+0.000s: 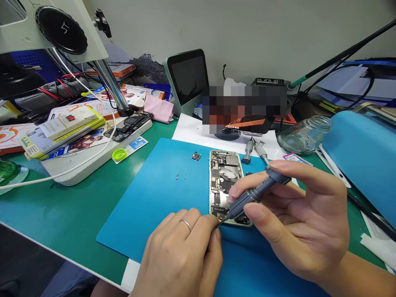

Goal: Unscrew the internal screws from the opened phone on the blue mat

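A grey precision screwdriver (244, 203) slants down to the left in my right hand (306, 218), its cap under my index finger and my thumb and other fingertips around the shaft. Its tip ends at the thumb and index fingertips of my left hand (185, 251), which are pinched together; what lies between them is too small to make out. Just behind the tip lies an opened smartphone (227, 185), its inner boards and connectors showing. Both hands cover parts of its lower end. A small camera module (196, 156) and tiny screws (177, 176) lie on the blue mat (154, 198) to the left.
More screwdrivers (248, 150) lie behind the phone, near a glass jar (306, 134). At left stand a microscope stand (108, 82), piled boxes (68, 128) and a green cap (119, 154). A screen device (187, 80) stands at the back. White tweezers (334, 167) lie right.
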A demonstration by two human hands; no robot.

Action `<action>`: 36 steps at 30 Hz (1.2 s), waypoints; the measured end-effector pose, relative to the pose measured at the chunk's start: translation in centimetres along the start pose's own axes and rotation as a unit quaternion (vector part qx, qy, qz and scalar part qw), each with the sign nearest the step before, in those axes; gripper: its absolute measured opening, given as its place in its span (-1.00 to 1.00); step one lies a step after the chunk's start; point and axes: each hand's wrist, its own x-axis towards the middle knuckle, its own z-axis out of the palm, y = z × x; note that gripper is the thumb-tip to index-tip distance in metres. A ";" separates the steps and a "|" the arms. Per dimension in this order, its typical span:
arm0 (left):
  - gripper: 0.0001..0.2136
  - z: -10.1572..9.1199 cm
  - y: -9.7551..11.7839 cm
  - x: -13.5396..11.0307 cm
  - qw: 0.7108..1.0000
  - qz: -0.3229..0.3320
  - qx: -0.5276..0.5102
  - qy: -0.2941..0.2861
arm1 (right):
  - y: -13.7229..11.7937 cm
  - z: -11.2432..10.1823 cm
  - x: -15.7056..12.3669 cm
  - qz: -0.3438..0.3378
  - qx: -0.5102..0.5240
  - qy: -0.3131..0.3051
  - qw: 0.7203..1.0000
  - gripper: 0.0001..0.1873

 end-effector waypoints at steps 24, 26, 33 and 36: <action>-0.89 -0.2 0.0 -0.2 1.000 -0.011 -0.005 0.008 | 0.0 0.1 -0.3 -0.008 -0.018 0.018 1.000 -0.33; -0.89 -0.3 0.1 -0.2 1.000 -0.016 -0.009 0.003 | -0.1 0.0 -0.4 -0.005 -0.016 0.021 1.000 -0.33; -0.87 -0.3 0.1 -0.1 1.000 -0.017 -0.011 0.009 | -0.2 0.1 -0.2 -0.010 -0.018 0.016 1.000 -0.32; -0.88 -0.2 0.1 -0.1 1.000 -0.014 -0.010 0.006 | 0.0 0.1 -0.2 -0.011 -0.010 0.016 1.000 -0.30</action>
